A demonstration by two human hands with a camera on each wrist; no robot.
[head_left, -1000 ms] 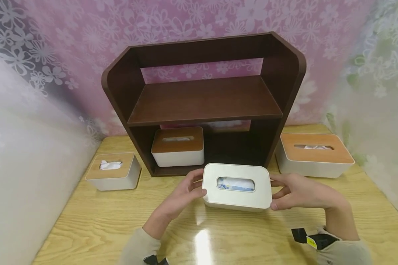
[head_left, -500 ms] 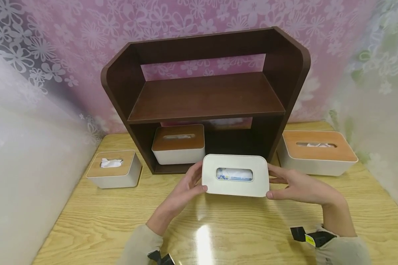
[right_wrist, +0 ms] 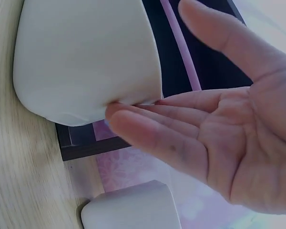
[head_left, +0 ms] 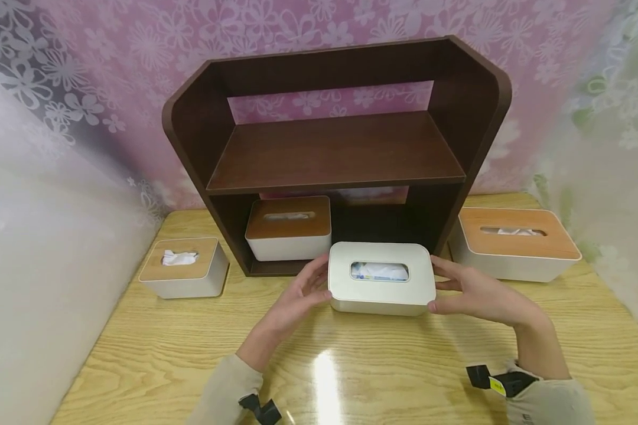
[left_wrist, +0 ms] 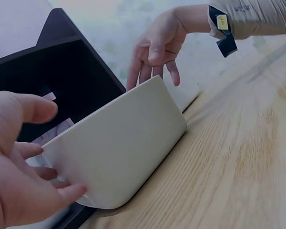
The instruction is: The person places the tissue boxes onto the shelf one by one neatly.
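A white tissue box (head_left: 381,291) with a plain white lid sits at the front of the dark shelf's lower compartment. Through the lid's oval slot shows a blue-and-white tissue pack. In the left wrist view the box's lower edge (left_wrist: 150,179) meets the tabletop. My left hand (head_left: 293,298) is at its left end, fingertips (left_wrist: 72,191) touching the side and thumb lifted away. At the opposite end, my right hand (head_left: 475,295) touches the side with nearly straight fingers (right_wrist: 152,136); the thumb stands off the box.
The dark brown two-tier shelf (head_left: 340,150) stands against the flowered wall. A wood-lidded tissue box (head_left: 288,227) occupies its lower left. A smaller wood-lidded box (head_left: 186,268) stands left of the shelf, a larger one (head_left: 518,242) to the right, all on the wooden table (head_left: 191,354).
Both hands have moved the white box forward, closer to the shelf. Its front face, hidden half a second ago, shows again. The head view has shifted slightly.
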